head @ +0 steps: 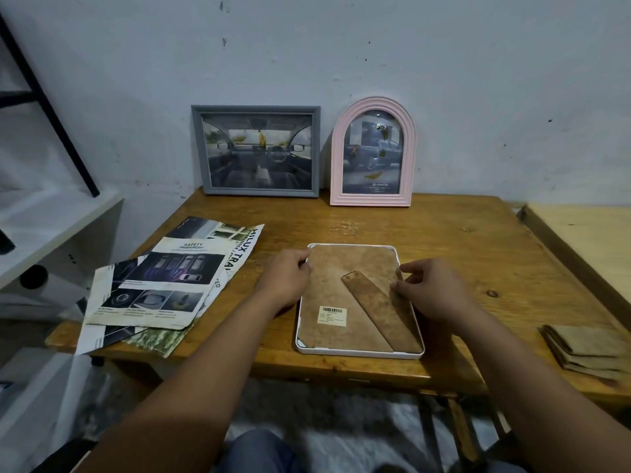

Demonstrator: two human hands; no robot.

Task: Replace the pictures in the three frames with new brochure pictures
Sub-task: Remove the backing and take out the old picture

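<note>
A white frame point(360, 354) lay face-down before the pink arched frame point(373, 151); the left hand point(286, 280) and right hand point(431, 291) pinched its side edges, apparently unfastening the backing board point(345, 285), which next needed lifting out.

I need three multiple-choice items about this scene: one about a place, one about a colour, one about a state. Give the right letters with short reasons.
1. Where do the brochures lie?
A. left of the white frame
B. on the grey frame
C. behind the pink frame

2. What colour is the arched frame at the wall?
A. grey
B. pink
C. white

3. How does the white frame lie?
A. upright against the wall
B. face up
C. face down, back board up

Key:
1 A, they are spread on the table beside the left hand.
2 B, the rectangular one is grey.
3 C, the brown back board with its stand shows, with the right hand on it.
</note>
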